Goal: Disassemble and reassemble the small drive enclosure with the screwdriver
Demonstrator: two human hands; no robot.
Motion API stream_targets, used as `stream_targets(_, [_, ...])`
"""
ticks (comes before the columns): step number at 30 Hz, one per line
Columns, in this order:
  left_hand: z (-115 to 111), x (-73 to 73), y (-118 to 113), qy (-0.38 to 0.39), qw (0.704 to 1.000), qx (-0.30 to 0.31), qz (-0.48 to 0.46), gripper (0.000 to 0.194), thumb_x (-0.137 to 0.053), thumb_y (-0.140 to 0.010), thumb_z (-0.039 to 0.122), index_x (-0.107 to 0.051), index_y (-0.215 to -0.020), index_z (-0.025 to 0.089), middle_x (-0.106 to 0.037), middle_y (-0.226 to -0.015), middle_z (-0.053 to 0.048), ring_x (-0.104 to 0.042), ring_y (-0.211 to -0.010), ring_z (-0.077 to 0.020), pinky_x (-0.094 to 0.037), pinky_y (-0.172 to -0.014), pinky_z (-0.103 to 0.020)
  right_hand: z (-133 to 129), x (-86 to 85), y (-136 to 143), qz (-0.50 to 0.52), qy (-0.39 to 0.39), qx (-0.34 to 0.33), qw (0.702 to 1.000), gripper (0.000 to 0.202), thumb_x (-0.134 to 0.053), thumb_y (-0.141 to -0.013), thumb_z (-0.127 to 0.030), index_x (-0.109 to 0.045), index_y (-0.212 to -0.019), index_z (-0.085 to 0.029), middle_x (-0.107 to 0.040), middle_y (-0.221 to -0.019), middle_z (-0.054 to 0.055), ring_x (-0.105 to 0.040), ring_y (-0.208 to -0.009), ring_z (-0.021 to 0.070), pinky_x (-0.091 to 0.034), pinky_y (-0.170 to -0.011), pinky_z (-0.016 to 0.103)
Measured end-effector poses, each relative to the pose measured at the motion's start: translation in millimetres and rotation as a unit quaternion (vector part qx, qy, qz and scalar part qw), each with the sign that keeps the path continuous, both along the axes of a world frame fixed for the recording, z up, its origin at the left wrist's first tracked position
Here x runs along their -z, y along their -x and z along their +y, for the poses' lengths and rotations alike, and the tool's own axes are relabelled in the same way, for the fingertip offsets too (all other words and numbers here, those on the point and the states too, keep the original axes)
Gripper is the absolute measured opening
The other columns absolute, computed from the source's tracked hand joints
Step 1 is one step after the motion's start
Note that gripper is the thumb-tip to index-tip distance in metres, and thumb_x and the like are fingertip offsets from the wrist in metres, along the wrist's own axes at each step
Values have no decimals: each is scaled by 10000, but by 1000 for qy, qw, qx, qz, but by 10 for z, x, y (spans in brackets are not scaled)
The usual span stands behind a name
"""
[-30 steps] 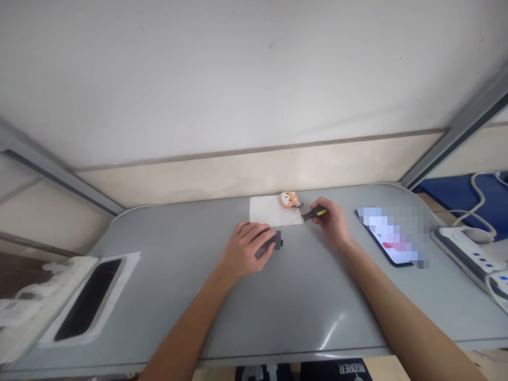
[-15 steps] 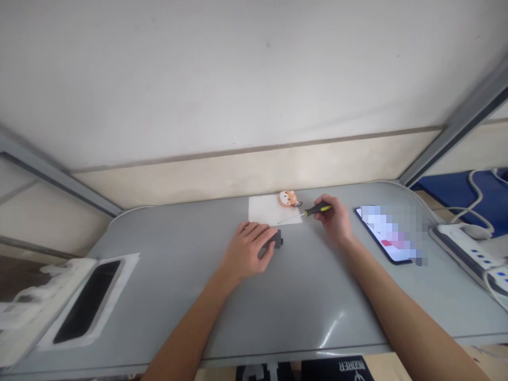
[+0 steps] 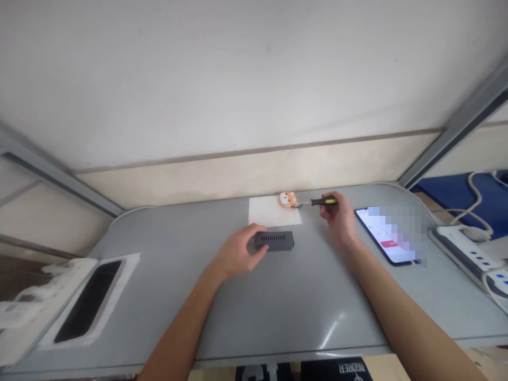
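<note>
The left hand (image 3: pixel 243 251) grips the left end of a dark grey slotted box (image 3: pixel 274 241), fingers on its far edge and thumb on its near edge. The box lies at mid-table (image 3: pixel 170 243), slots upward, just nearer than a sheet of white paper (image 3: pixel 262 212). The right hand (image 3: pixel 339 218) is closed around the black-and-yellow handle of a screwdriver (image 3: pixel 324 201), whose shaft points left towards an orange-and-white animal-face trinket (image 3: pixel 287 199) at the paper's far right; whether the tip touches it cannot be told.

The screwdriver stands apart from the box, so no turning appears under way there. The casing looks whole, with no part visibly removed and no loose screw discernible. Its underside is hidden, so what is finished or left there cannot be judged.
</note>
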State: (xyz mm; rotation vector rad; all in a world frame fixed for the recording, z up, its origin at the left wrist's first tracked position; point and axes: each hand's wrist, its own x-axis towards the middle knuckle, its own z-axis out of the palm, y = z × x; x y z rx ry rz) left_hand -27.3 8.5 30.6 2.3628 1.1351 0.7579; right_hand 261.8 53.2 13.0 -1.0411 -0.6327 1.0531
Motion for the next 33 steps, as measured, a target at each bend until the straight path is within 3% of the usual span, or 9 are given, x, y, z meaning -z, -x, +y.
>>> stream_targets(6, [108,129,15,95,993,-33,-55,337,-649,-955,436,-666,-1250,272,-752,-1098,-46,-719,-934,-198,-597,-831,-338,-92,-61,-15,-114,-53,11,992,399,-614,-884,-618,-721,-885,-233,-570,-644,-7,-466,-556,119,-325,-527,276])
stream_targets(11, [153,288,-50,98,989,-69,-85,357,-624,-959,495,-673,-1183,222,-714,-892,-29,-675,-760,-170,-574,-699,-303,-169,-142,-5,-186,-76,-7,980,472,-549,-909,-685,-739,-885,-253,-592,-706,10,-516,-619,139,-390,-590,281])
stream_targets(16, [155,315,-82,74,991,-90,-68,346,-557,-995,493,-707,-1145,220,-713,-846,-24,-649,-700,-164,-550,-663,-297,-349,-253,56,-237,-74,19,968,552,-490,-915,-723,-732,-779,-245,-611,-688,35,-532,-632,167,-416,-600,299])
stream_targets(19, [149,317,-91,63,992,-90,-59,337,-524,-1016,477,-708,-1134,221,-747,-960,-48,-680,-792,-184,-563,-734,-323,-555,-248,88,-265,-67,59,960,595,-445,-944,-692,-707,-671,-232,-598,-618,39,-499,-563,159,-392,-557,305])
stream_targets(23, [153,351,-91,64,993,-89,-53,347,-500,-1028,478,-701,-1150,223,-754,-1065,-61,-697,-880,-201,-564,-801,-346,-755,-159,95,-326,-65,50,942,576,-482,-946,-588,-656,-532,-226,-556,-505,36,-478,-500,156,-349,-516,307])
stream_targets(27, [159,402,-108,70,989,-109,-67,345,-538,-1012,486,-709,-1165,229,-764,-1036,-53,-703,-878,-201,-566,-823,-347,-783,-88,122,-377,-81,13,923,522,-483,-957,-485,-662,-540,-226,-613,-523,33,-532,-513,166,-371,-537,306])
stream_targets(33, [153,430,-153,67,988,-119,-71,341,-529,-1020,463,-708,-1180,222,-754,-1078,-64,-702,-946,-208,-562,-883,-373,-812,-66,205,-418,-131,25,899,503,-454,-979,-388,-664,-550,-230,-606,-516,22,-526,-493,158,-390,-560,304])
